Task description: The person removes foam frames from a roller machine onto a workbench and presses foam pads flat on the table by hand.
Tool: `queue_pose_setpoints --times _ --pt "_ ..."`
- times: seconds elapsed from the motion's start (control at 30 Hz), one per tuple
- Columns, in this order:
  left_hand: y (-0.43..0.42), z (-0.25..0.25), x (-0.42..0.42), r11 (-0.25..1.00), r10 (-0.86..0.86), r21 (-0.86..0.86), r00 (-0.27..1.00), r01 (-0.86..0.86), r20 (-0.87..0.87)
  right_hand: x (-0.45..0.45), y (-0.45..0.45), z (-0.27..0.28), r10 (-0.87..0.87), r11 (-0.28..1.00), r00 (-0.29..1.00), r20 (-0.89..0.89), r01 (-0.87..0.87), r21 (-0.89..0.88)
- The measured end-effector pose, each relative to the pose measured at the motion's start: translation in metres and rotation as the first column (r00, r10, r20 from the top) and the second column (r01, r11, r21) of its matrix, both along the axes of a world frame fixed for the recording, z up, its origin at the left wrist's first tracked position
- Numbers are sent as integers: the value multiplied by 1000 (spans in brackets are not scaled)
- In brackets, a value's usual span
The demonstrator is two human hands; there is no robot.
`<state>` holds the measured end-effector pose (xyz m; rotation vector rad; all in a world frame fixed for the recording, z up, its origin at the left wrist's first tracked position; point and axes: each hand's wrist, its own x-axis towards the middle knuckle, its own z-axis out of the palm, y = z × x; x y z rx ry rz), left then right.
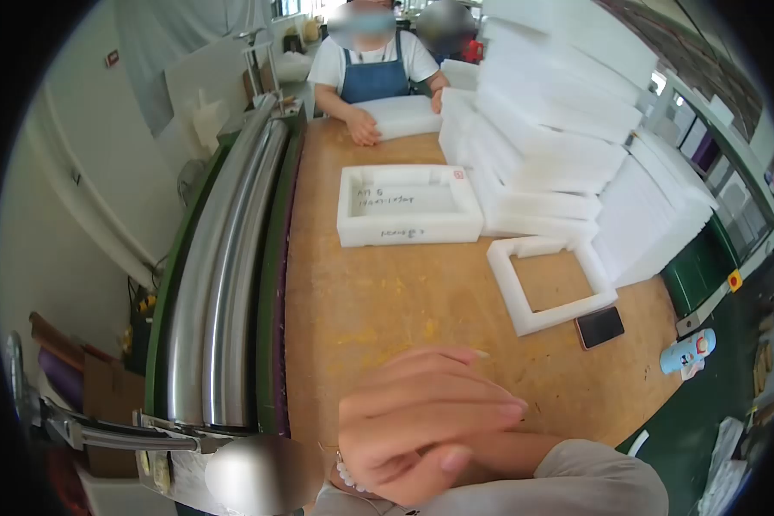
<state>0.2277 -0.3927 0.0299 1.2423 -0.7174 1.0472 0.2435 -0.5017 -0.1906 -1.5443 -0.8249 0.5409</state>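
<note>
My left hand (421,417) is low in the middle of the view, over the near part of the wooden table (361,301). Its fingers stretch to the right, the thumb is apart below them, and no object shows in it. A beaded bracelet (351,477) circles that wrist. From the right, my right forearm (512,451) passes behind the left hand, which hides my right hand, so its fingers cannot be made out. Closest beyond the hands are a thin white foam frame (507,292) and a black phone (600,328). Farther off lies a thicker foam frame (408,232) with handwriting.
Long metal rollers (224,284) in a green machine run along the left side. Stacked white foam blocks (550,112) rise at the right back. Across the table a person in a blue apron (374,79) touches a white foam piece (400,116). A blue can (688,351) stands at the right edge.
</note>
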Motion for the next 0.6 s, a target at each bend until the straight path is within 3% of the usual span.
queue_pose_setpoints --times 0.03,0.07,0.2,0.3,0.37,0.43,0.5,0.53,0.6 --pt "-5 -2 -5 993 119 37 987 -116 -106 -3 2 -2 4 1000 1000 -1 -4 8" --pt "-14 -5 -8 996 80 55 991 -75 -110 -5 4 -5 -8 1000 1000 -15 8 13" --pt "-63 -18 -11 927 -363 -140 925 347 -113 -9 10 -10 -176 980 980 -95 183 72" --pt "-117 -32 -21 836 -528 -20 793 549 -305 -11 7 -8 -248 962 956 -155 262 74" --pt "-140 -42 -41 611 -722 -138 476 780 -502 1 2 -5 -122 980 988 -93 134 144" --pt "-137 -53 -46 620 -672 14 541 784 -507 7 6 -3 -95 976 964 -249 139 169" --pt "-124 -69 -60 711 -569 -21 556 703 -606 17 11 -8 33 920 909 -414 134 368" --pt "-117 -77 -65 776 -480 -10 579 631 -660 25 1 4 -19 936 947 -320 130 328" --pt "-97 -95 -93 893 -333 -93 509 439 -794 51 -41 48 -60 992 993 99 49 112"
